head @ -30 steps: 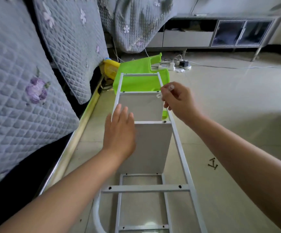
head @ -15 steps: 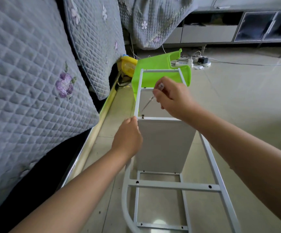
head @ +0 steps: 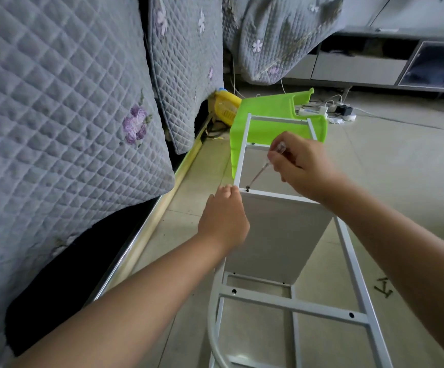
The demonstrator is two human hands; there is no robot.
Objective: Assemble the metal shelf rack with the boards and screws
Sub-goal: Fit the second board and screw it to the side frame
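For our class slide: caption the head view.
Right hand drives a screw with a screwdriver while left hand steadies the board.

Soft, even daylight; floor tiles [head: 401, 166] gleam mildly at right. Wide-angle bending at frame edges; centre sharp.

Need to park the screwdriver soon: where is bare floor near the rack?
Bare floor right of the rack frame, beyond the loose screws. Also the strip between frame and sofa base. Crowded at the far end: green stool, power strip, cables.
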